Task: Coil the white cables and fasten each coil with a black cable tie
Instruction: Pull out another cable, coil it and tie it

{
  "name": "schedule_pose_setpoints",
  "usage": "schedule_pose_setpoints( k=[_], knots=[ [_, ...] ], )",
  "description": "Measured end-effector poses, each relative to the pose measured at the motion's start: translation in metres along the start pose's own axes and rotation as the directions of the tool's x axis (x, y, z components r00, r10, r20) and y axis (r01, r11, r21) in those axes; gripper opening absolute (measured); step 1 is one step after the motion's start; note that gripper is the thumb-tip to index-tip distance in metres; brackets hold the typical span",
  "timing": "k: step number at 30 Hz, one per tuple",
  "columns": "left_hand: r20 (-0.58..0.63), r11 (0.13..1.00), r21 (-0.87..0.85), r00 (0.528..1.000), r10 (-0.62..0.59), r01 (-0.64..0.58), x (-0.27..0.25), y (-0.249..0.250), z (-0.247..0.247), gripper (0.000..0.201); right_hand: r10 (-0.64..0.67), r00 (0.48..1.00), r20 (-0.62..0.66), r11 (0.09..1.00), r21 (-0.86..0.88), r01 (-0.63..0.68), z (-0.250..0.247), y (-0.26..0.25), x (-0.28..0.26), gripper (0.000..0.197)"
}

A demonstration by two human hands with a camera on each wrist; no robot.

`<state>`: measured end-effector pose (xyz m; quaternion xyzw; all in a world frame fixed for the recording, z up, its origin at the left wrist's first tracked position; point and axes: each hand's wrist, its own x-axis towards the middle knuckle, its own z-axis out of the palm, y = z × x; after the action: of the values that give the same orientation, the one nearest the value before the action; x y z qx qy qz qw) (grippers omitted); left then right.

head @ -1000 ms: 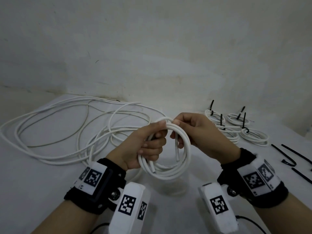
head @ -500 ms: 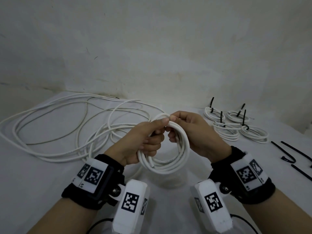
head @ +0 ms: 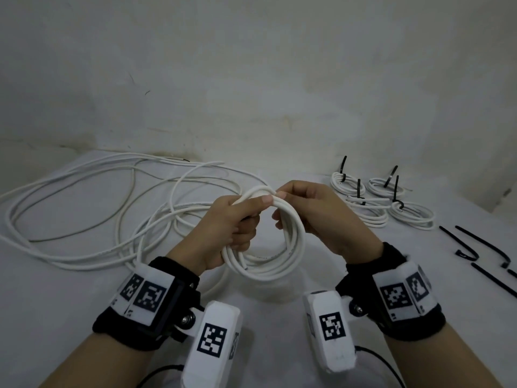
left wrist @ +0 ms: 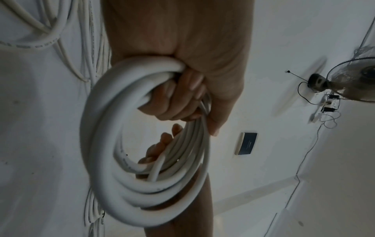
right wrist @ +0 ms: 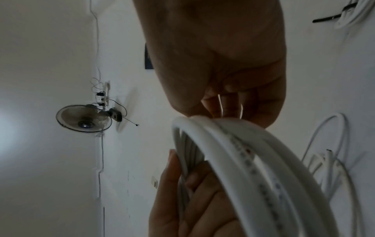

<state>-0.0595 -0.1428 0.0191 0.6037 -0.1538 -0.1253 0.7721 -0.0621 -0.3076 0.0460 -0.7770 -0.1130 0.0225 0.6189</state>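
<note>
Grasping one white cable coil (head: pixel 265 247) at frame centre, left hand (head: pixel 223 231) and right hand (head: pixel 316 217) grips both clench it above the tabletop (head: pixel 70 289).

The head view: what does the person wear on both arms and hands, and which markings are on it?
Both hands are bare, left hand and right hand, with no gloves or sleeves. Each wrist carries a black wristband with white panels printed with black square-code markers. A white camera box with similar markers hangs under each wrist, and a thin black cable runs from it.
</note>
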Motion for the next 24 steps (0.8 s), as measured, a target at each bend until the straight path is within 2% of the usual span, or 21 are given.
schedule_pose_setpoints(
  k=[5,8,12,17,20,24],
  knots=[
    [-0.005,0.998,-0.064,1.0,0.004,-0.004,0.002,0.0,-0.004,0.032,0.038,0.998,0.054,0.997,0.059,-0.041,-0.006,0.01,-0.002,0.028],
    [-0.016,0.998,-0.057,1.0,0.006,-0.007,0.004,-0.002,-0.005,0.035,-0.001,0.997,0.081,0.992,0.123,-0.009,-0.009,0.016,-0.003,0.04],
    [-0.06,0.996,-0.084,0.998,0.02,-0.025,0.005,-0.004,-0.005,0.035,-0.094,0.972,0.217,0.978,0.201,0.05,-0.014,0.021,-0.006,0.032],
    [-0.083,0.998,-0.058,0.996,0.031,-0.036,0.005,-0.005,-0.004,0.037,-0.129,0.986,0.102,0.987,0.106,0.119,-0.012,0.027,-0.004,0.036],
    [-0.067,0.999,-0.007,0.997,0.047,-0.047,0.004,-0.006,-0.001,0.033,-0.119,0.988,0.101,0.989,0.1,0.109,-0.011,0.031,-0.004,0.039],
    [-0.057,0.99,0.126,0.995,0.078,-0.07,0.002,-0.011,0.006,0.027,-0.17,0.984,0.044,0.962,-0.208,0.175,-0.006,0.03,-0.005,0.036]
  ],
)
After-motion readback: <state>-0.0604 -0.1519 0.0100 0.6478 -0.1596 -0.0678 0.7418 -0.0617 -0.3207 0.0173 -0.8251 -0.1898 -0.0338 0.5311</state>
